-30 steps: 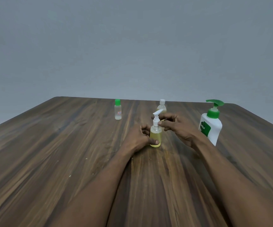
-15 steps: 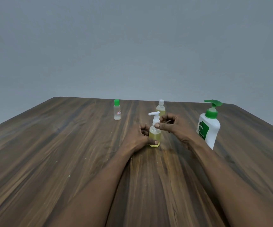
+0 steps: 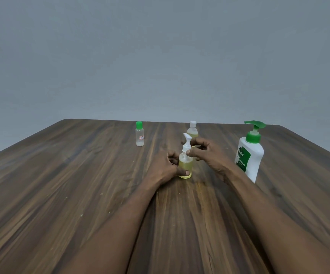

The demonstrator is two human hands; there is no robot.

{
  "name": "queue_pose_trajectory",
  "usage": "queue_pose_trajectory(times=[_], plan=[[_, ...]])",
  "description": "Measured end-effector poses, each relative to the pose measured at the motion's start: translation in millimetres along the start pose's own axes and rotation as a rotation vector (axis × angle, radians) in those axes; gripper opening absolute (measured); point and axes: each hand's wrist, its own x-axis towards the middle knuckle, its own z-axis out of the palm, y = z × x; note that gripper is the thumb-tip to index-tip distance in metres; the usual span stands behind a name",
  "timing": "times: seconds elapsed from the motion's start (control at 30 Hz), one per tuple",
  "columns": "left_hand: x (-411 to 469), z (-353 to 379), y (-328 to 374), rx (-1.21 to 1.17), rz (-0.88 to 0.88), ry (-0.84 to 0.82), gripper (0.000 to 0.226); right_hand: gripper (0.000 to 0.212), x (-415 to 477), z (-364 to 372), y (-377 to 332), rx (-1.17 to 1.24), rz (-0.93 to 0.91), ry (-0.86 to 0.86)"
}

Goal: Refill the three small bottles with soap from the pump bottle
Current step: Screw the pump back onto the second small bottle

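A small clear bottle with yellow soap and a white pump top (image 3: 186, 165) stands at the table's middle. My left hand (image 3: 165, 168) grips its body from the left, thumb across the base. My right hand (image 3: 205, 155) pinches the white pump collar at its neck. Behind them stands a small bottle with a white cap (image 3: 192, 131), holding yellowish liquid. Further left stands a small clear bottle with a green cap (image 3: 139, 136). The large white pump bottle with a green pump head (image 3: 249, 155) stands upright at the right, beside my right forearm.
All of it rests on a dark wooden table (image 3: 61, 184) with small pale specks on its surface. A plain grey wall stands behind the far edge.
The white pump head has turned under my right hand's fingers, its nozzle swinging from pointing left to pointing back. My left hand has kept its hold on the bottle's body.
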Motion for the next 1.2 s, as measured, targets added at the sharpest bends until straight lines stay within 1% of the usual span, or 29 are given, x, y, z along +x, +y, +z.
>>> queue_pose_trajectory(times=[0.07, 0.1, 0.13, 0.2, 0.23, 0.33, 0.4, 0.47, 0.53, 0.6, 0.67, 0.73, 0.8, 0.9, 0.97, 1.03, 1.13, 1.2], plan=[[1.0, 0.0, -0.6, 0.008, 0.0, 0.0, 0.039, 0.024, 0.4, 2.9, 0.2, 0.011, -0.014, 0.043], [1.2, -0.2, -0.8, 0.009, -0.001, 0.002, 0.039, 0.023, 1.5, 4.5, 0.9, -0.011, -0.019, 0.072], [1.2, -0.2, -1.0, 0.007, -0.001, 0.006, 0.039, 0.027, 2.2, 6.2, 1.6, -0.044, -0.022, 0.094], [1.2, -0.2, -1.2, 0.007, -0.001, 0.008, 0.04, 0.037, 2.0, 7.4, 2.3, -0.075, -0.014, 0.089], [1.5, -0.2, -1.2, 0.009, -0.002, 0.005, 0.04, 0.038, 2.2, 5.8, 1.7, -0.044, -0.003, 0.071], [0.9, -0.1, 0.2, 0.01, -0.003, -0.005, 0.037, 0.026, 1.1, 1.3, 0.8, 0.085, 0.004, 0.044], [1.3, -0.4, -0.4, 0.01, -0.006, 0.0, 0.036, 0.02, 1.6, 6.0, 2.2, 0.042, -0.014, 0.087], [0.9, -0.4, -0.8, 0.015, -0.001, 0.005, 0.038, 0.026, 2.3, 12.9, 2.8, -0.029, -0.036, 0.127], [1.1, -0.3, -0.6, 0.019, 0.008, 0.006, 0.041, 0.032, 1.7, 12.2, 0.8, -0.061, -0.033, 0.092], [1.5, -0.2, -1.0, 0.006, 0.011, 0.006, 0.04, 0.03, 0.8, 3.4, -0.8, -0.04, -0.043, 0.006], [1.4, -0.3, -1.1, -0.005, 0.003, 0.008, 0.04, 0.025, -0.9, -2.5, -1.4, -0.024, -0.055, -0.023], [2.2, -0.1, -1.9, -0.009, -0.001, 0.005, 0.04, 0.02, 0.5, -1.8, -0.2, -0.08, -0.066, 0.024], [2.1, 0.5, -2.1, -0.014, -0.002, 0.004, 0.041, 0.023, 1.4, 3.3, -0.3, -0.167, -0.066, 0.064], [2.1, 0.8, -1.3, -0.015, -0.002, -0.001, 0.04, 0.027, 2.2, 0.5, -0.7, -0.137, -0.067, 0.045], [1.9, 0.9, -0.8, -0.02, -0.001, -0.002, 0.039, 0.022, 1.3, -1.6, -1.4, -0.158, -0.109, 0.042], [2.1, 0.8, -0.8, -0.018, -0.005, 0.0, 0.038, 0.018, 1.4, 3.5, -1.1, -0.221, -0.138, 0.092], [2.5, 0.8, -1.9, -0.008, -0.006, -0.002, 0.04, 0.031, 1.9, 15.7, 1.0, -0.296, -0.141, 0.211], [2.7, 0.5, -2.2, 0.003, 0.003, 0.0, 0.043, 0.034, 1.2, 15.3, 0.3, -0.289, -0.111, 0.2]])
